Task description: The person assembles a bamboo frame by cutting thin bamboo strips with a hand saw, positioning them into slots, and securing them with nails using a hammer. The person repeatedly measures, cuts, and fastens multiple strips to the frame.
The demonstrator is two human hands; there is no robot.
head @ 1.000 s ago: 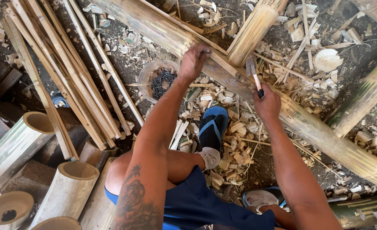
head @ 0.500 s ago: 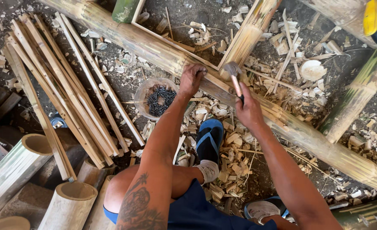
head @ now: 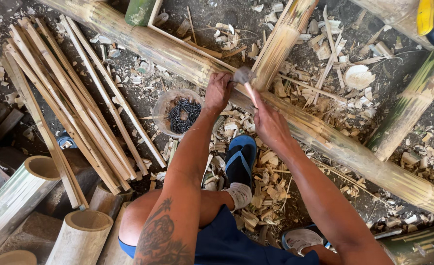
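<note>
The long bamboo pole is the biggest thing here, lying on the dirt floor on a slant from the upper left to the lower right. Its skin is pale tan, streaked and rough, with green patches near its far ends. A second, shorter bamboo pole meets it from above, close to its middle, and its end looks split and fibrous.

Left of the long pole lies a bundle of split bamboo slats, pale and flat, fanned slightly and running toward the lower right. Below that bundle stand cut bamboo sections with hollow open ends. A green bamboo post leans away from the long pole's upper right side.

Just below the long pole, left of the joint, sits a round clear plastic tub full of dark nails. A foot in a blue flip-flop rests among wood chips beneath the pole.

The left hand rests on the long pole at the joint, fingers curled together against it; whether it pinches anything cannot be seen. The right hand is clamped around the wooden handle of a hammer, whose metal head sits over the joint, just beside the left hand.

Open floor is scarce: chips and offcuts cover the ground on both sides of the long pole.
</note>
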